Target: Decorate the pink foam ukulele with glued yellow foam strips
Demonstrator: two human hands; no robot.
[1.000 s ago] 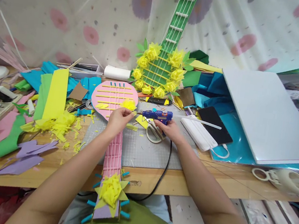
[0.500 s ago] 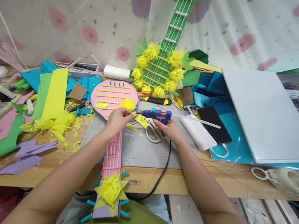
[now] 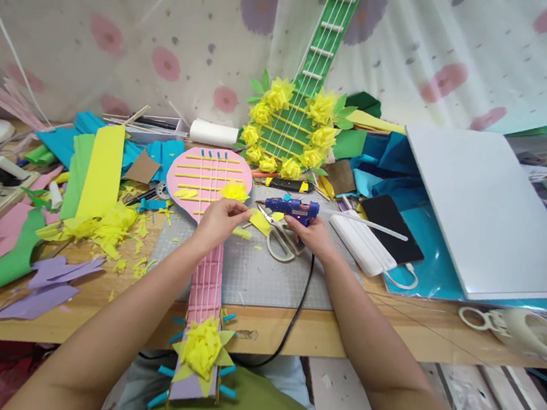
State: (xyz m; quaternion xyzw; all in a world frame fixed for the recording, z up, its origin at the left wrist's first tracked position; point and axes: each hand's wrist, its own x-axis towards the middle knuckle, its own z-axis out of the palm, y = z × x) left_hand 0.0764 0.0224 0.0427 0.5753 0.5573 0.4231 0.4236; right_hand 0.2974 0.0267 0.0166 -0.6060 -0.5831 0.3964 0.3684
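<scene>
My right hand point(image 3: 314, 236) is wrapped round a blue hot glue gun point(image 3: 293, 207), its nozzle pointing left and a long clear glue stick coming out of its back. Left of the nozzle, my left hand point(image 3: 220, 223) is pinched closed over the pink paper guitar point(image 3: 188, 165). The fingertips hold what seems to be a small yellow paper petal, mostly hidden by the fingers. Next to that hand, a yellow paper flower point(image 3: 235, 191) lies on the guitar's body. A larger yellow flower point(image 3: 201, 350) covers its head near my lap. Scissors point(image 3: 281, 245) lie under the glue gun.
A green paper guitar point(image 3: 318, 56) with yellow flowers leans at the back. Crepe paper strips point(image 3: 101, 172) and yellow scraps lie left. A white power bank point(image 3: 364, 244), a black phone point(image 3: 396, 229) and a white board point(image 3: 499, 214) are at right. The glue gun's black cord point(image 3: 296, 319) hangs over the edge.
The glue gun has moved slightly right, away from my left fingertips, and its nozzle has risen a little. My left hand stays nearly in place, still pinched.
</scene>
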